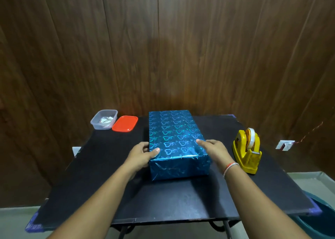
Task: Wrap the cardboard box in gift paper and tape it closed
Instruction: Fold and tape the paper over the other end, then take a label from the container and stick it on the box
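Note:
A long box (174,135) wrapped in shiny blue gift paper with heart patterns lies lengthwise in the middle of the black table (101,175). My left hand (144,153) grips its near left edge, thumb on top and fingers down the side. My right hand (212,148) rests at the near right top edge, fingers stretched over the paper. A yellow tape dispenser (247,151) with a roll of clear tape stands to the right of the box, apart from both hands.
At the back left sit a clear plastic tub (103,119) with small scraps inside and its red lid (125,123) beside it. A wooden panel wall rises just behind the table. A wall socket (284,145) is low at right. A teal bin (319,220) stands under the right corner.

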